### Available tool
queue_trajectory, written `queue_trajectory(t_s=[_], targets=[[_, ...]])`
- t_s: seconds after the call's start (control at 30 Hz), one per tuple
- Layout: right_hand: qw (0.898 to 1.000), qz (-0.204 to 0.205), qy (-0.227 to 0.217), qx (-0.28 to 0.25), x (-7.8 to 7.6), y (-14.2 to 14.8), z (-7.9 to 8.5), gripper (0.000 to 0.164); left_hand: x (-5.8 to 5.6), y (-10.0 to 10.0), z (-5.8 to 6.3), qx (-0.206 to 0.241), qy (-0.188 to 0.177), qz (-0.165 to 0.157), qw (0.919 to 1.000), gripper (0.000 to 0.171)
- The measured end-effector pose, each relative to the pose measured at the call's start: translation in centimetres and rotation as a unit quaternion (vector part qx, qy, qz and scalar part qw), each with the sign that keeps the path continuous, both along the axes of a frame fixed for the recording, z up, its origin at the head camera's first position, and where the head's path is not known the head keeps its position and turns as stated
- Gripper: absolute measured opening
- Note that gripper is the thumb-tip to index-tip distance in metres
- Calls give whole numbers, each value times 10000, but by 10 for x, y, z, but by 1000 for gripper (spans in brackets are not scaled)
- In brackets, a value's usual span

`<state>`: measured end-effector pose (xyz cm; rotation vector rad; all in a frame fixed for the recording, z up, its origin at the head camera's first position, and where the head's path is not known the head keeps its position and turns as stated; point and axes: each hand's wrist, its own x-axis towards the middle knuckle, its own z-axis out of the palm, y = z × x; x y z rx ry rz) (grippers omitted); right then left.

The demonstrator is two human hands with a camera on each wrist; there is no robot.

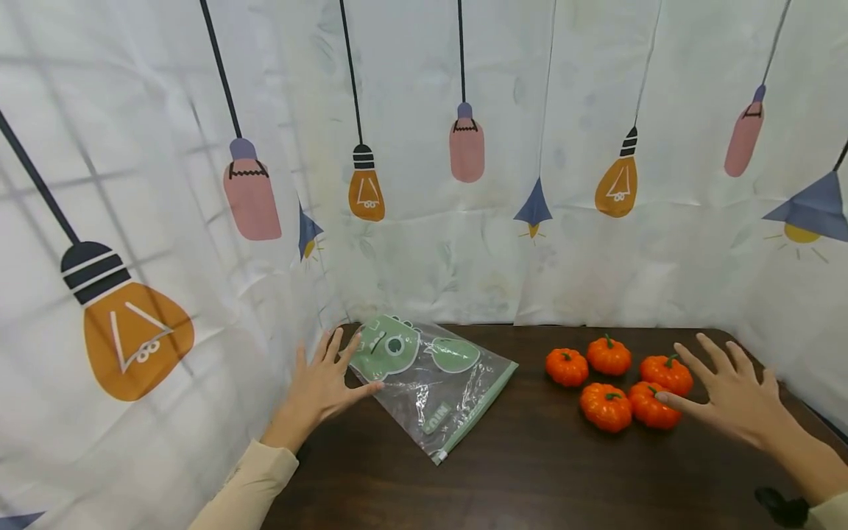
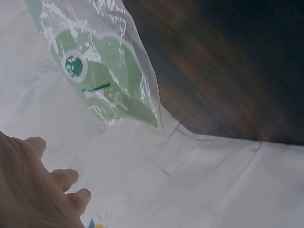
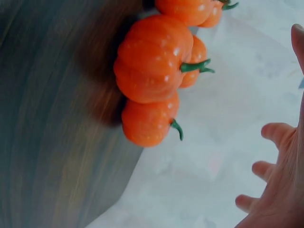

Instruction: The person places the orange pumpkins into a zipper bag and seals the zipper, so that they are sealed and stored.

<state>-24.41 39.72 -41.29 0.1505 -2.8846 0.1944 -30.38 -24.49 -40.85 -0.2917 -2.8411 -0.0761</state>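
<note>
My left fingers (image 1: pixel 333 347) spread apart near the zip bag (image 1: pixel 433 379), and my right fingers (image 1: pixel 715 355) spread apart near five orange pumpkins (image 1: pixel 606 411), which only the head view shows together with the bag.

In the head view, the left hand (image 1: pixel 318 390) hides part of the clear bag (image 1: pixel 457 379); a dark object (image 1: pixel 780 506) at the right wrist is unidentifiable. The right-wrist view's top edge crops a pumpkin (image 3: pixel 185 8).
</note>
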Motion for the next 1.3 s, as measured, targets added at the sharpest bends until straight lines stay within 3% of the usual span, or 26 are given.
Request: queue_trajectory(t_s=[0.33,0.57,0.83,1.07,1.3], targets=[[9996,209,42,-179,14,-17,-17,98,20,13,-21,-17,33,-26,10000,105],[9993,223,38,-300,22,-33,-31,97,26,22,-37,85,77,-112,9999,105],[9986,177,219,-453,22,-53,-42,100,28,40,-47,175,-216,-218,9994,104],[9949,50,356,-942,15,-75,-46,98,27,63,-53,825,-129,-387,9958,100],[9856,91,416,-1639,11,-87,-49,86,24,85,-56,1682,209,-840,9819,87]])
